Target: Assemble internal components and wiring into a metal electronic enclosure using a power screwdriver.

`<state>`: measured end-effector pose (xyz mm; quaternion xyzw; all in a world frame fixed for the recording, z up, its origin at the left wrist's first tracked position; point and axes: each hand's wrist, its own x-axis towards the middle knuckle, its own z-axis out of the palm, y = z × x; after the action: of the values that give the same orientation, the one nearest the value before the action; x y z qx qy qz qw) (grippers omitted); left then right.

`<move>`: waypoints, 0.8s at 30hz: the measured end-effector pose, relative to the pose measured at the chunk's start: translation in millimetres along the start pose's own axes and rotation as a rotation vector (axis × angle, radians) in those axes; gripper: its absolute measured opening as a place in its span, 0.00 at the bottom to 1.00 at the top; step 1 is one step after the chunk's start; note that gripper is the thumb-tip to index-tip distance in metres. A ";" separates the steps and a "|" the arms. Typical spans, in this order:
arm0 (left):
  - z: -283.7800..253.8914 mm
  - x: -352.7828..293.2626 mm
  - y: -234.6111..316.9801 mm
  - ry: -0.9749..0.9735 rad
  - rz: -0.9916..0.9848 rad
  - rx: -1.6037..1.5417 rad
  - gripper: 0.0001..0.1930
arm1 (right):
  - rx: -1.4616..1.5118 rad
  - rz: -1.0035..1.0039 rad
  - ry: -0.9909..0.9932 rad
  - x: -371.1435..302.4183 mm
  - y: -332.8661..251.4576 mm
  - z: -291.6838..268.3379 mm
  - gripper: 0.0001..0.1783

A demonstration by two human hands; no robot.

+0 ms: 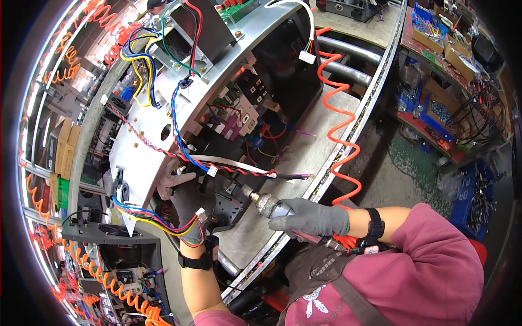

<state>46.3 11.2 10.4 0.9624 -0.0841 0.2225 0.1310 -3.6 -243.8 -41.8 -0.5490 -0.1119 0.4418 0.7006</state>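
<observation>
My right hand (pixel 310 217), in a grey glove, is wrapped round a pneumatic screwdriver (pixel 266 206). The tool's tip points left toward the inside of a metal machine housing (pixel 133 157). My left hand (pixel 190 201), also gloved but with pale fingertips, is bent in at the housing's near edge, beside a black perforated bracket (pixel 227 209). What its fingers grip is hidden. Loose wires with a white connector (pixel 201 214) hang across that hand. A red-blue wire bundle (pixel 176 125) and a white sleeved cable (pixel 234 163) pass just above it.
The housing rests on a metal-railed roller line (pixel 348 70). A coiled orange air hose (pixel 342 119) runs down to the right. On the right stands a red shelf bench (pixel 429 130) with boxes of screws, and a blue crate (pixel 473 195). Another housing (pixel 125 250) sits at the lower left.
</observation>
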 end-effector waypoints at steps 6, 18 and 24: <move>1.4 1.4 3.8 0.097 0.067 -0.042 0.10 | 0.024 -0.066 0.022 0.1 -1.1 5.9 0.23; 1.6 -0.9 6.9 0.027 -0.035 0.032 0.09 | 0.059 -0.066 0.015 -0.2 -2.1 8.9 0.22; 6.0 3.6 -1.5 0.099 0.011 0.009 0.12 | 0.006 -0.070 0.027 0.6 -2.2 11.3 0.21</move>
<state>52.2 10.5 6.5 0.9503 -0.0820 0.2708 0.1295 -9.4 -235.8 -35.9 -0.5485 -0.1201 0.4101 0.7187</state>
